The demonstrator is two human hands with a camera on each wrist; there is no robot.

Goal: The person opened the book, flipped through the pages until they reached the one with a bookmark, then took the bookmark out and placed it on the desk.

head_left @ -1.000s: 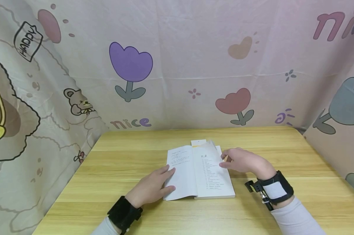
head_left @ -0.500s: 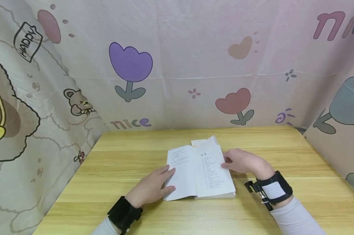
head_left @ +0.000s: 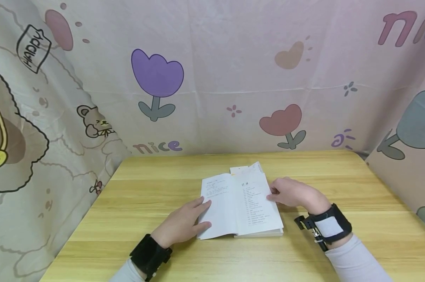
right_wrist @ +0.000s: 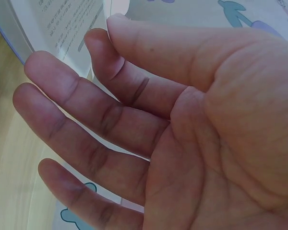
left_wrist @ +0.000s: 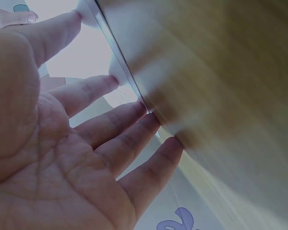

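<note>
An open book (head_left: 249, 211) with white printed pages lies on the wooden table. My left hand (head_left: 182, 223) rests on its left page with fingers spread; in the left wrist view the fingertips (left_wrist: 173, 146) reach past the book's edge to the table. At the right edge of the book, my right hand (head_left: 293, 192) pinches a page between thumb and index finger. The right wrist view shows those two tips meeting at the page (right_wrist: 62, 28), while the other fingers (right_wrist: 48, 115) are loosely bent. That page is slightly lifted, its far corner sticking out past the book.
A small white card (head_left: 238, 170) juts from the book's far edge. Wood-grain table (head_left: 142, 188) surrounds the book. Patterned cloth (head_left: 212, 70) hangs behind and at both sides. Black straps with small devices sit on both wrists.
My right hand has shifted slightly right and now pinches the page's edge. The right-hand page has risen a little and its far corner has changed position. The left hand stays in place.
</note>
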